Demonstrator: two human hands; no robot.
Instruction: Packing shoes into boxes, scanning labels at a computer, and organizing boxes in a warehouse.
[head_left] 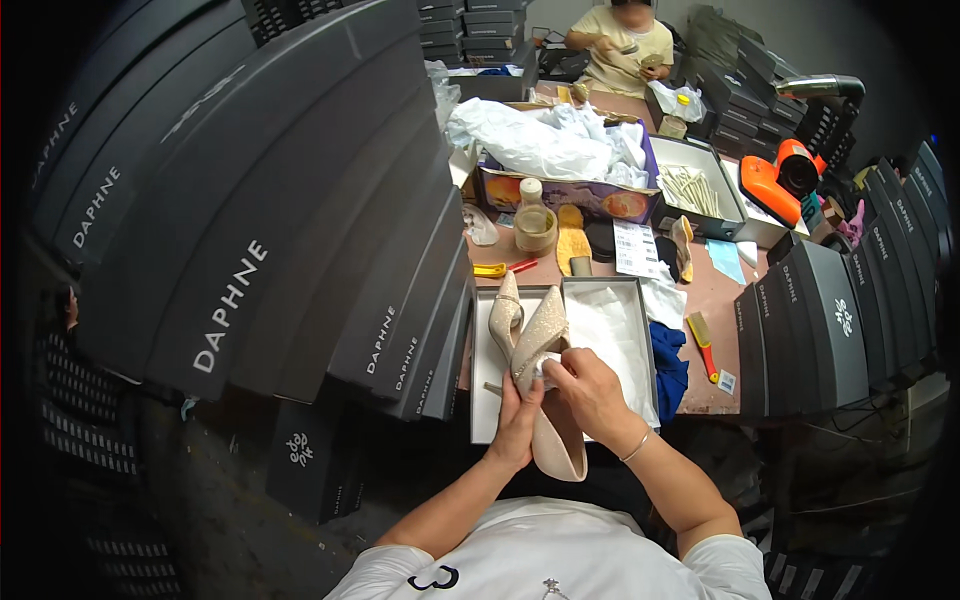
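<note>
Over an open shoebox (485, 425), my left hand (515, 425) is closed around pale beige, glittery pointed high-heeled shoes (541, 330). Their parts overlap, so I cannot tell exactly how they lie against each other. A slim heel sticks out to the left of my fingers. My right hand (592, 393) pinches a small piece of white material (546, 366) against the shoe's surface; whether it is paper or cloth is not clear. White tissue paper (607, 325) lines the right part of the box.
Tall stacks of dark shoeboxes (200, 230) rise at the left, and more shoeboxes (835, 320) stand at the right. Behind are a jar (535, 228), a box of pale sticks (690, 190) and an orange heat gun (780, 185). A brush (703, 345) lies right; a co-worker (625, 50) sits opposite.
</note>
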